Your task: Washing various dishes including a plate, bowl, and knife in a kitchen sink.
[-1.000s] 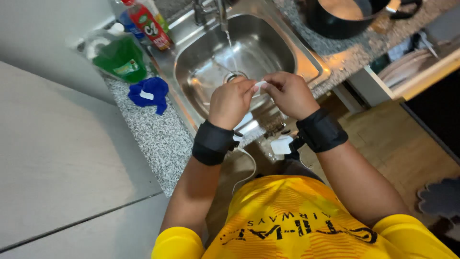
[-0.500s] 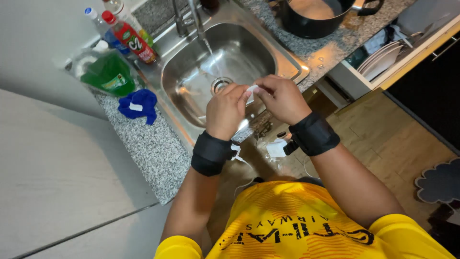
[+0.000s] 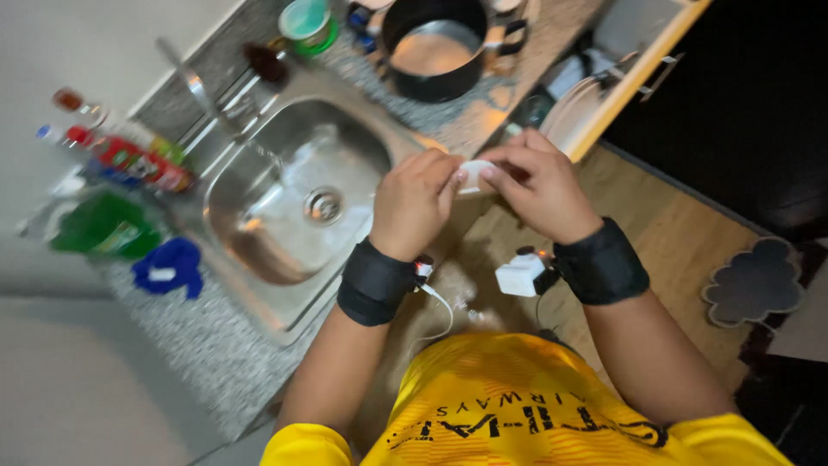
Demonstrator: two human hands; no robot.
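Note:
My left hand [image 3: 416, 200] and my right hand [image 3: 536, 183] meet in front of my chest, both pinching a small white object [image 3: 473, 175] between the fingertips. Most of that object is hidden by my fingers, so its kind is unclear. Both wrists carry black bands; a white box with a cable [image 3: 520, 276] hangs by the right band. The hands hover over the front edge of a steel sink [image 3: 285, 207] set in a speckled granite counter [image 3: 198, 345].
A tap [image 3: 203, 95] stands behind the sink. Left of the sink are a green bottle [image 3: 103, 229], red-labelled bottles [image 3: 129, 160] and a blue cloth [image 3: 168, 267]. A black pot [image 3: 435, 43] sits at the back. Plates [image 3: 573, 103] lie in an open drawer. A grey mat [image 3: 755, 280] is on the wooden floor.
The view has swung left and down, so the sink now sits left of my hands. Both hands stay together on the small white object, now over the counter's front edge.

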